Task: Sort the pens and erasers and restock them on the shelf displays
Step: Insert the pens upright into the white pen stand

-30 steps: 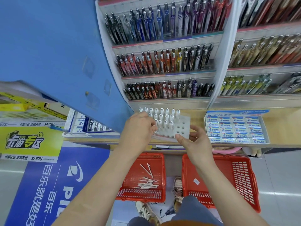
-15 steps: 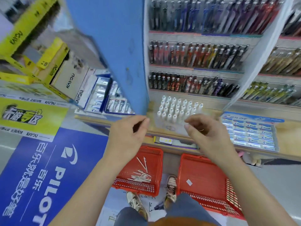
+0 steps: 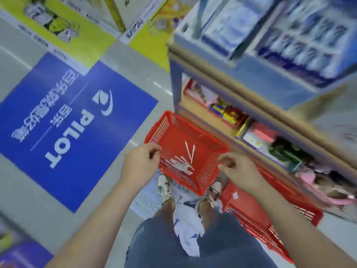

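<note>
The step in hand looks like fetching the next batch of pens (image 3: 181, 164), which lie in a loose white heap toward the near end of the red basket (image 3: 210, 169) on the floor, with two more lying apart just beyond the heap; the left hand (image 3: 142, 163) hangs over the basket's left rim with its fingers loosely curled and nothing visible in them; the right hand (image 3: 238, 171) hangs over the right rim in the same loose curl and also looks empty, though blur softens both; to do this well, I would bend down over the heap and gather several pens that lie the same way, closing the fingers round their middles so that none slips through the mesh or is left behind; the two stray ones are best picked up singly by pinching; one hand could steady the rim, since a light plastic basket may slide on smooth flooring; the floor (image 3: 29, 190) is pale grey and glossy, with a large blue sticker (image 3: 77, 122) to the left; a second red basket (image 3: 257, 223) sits to the right by the person's shoes (image 3: 164, 186); the shelf unit (image 3: 241, 97) rises on the right, its low tier packed with coloured goods too blurred to name
</note>
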`<state>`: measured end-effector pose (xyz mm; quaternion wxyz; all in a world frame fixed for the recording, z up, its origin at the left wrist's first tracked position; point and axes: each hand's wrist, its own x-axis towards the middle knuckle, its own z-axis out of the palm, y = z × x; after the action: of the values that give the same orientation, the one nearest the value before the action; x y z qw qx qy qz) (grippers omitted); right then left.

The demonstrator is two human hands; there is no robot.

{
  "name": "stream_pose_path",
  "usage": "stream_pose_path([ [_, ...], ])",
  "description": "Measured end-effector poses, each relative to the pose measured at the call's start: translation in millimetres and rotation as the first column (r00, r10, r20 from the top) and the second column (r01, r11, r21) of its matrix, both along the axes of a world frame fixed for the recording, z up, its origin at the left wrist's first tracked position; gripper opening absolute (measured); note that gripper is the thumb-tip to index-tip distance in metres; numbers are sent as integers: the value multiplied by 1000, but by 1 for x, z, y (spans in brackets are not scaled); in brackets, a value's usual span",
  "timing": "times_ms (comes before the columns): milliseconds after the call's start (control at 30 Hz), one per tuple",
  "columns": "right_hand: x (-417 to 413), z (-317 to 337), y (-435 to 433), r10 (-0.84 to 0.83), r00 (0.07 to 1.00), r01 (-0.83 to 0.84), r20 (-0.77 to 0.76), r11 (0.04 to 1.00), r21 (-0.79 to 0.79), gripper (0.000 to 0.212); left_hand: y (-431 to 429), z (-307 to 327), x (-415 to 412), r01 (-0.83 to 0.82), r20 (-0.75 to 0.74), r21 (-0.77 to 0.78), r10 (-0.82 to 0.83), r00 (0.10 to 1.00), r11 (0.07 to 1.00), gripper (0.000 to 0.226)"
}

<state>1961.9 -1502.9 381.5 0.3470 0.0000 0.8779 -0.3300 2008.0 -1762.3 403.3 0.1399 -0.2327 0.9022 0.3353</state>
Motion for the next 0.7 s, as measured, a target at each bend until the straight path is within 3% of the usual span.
stream_pose_path([
  [133, 3, -131, -35, -56, 995, 47, 83, 994, 98, 15, -25, -129, 13, 105, 102, -39, -101, 990, 994, 20],
  [300, 4, -321, -56, -136, 987, 120, 84, 978, 173, 23, -23, -330, 6, 369, 202, -11, -360, 911, 929, 21],
  [433, 3, -460, -53, -144, 984, 119, 101, 969, 216, 36, -3, -474, -14, 640, 262, -24, -614, 745, 768, 25],
  [567, -6, -569, -48, -118, 990, 88, 77, 946, 312, 53, 25, -590, -34, 869, 331, -42, -813, 478, 494, 36],
  [700, -20, -634, -63, -95, 995, 104, -40, 923, 371, 74, 50, -648, -40, 891, 345, -86, -825, 447, 447, 43],
])
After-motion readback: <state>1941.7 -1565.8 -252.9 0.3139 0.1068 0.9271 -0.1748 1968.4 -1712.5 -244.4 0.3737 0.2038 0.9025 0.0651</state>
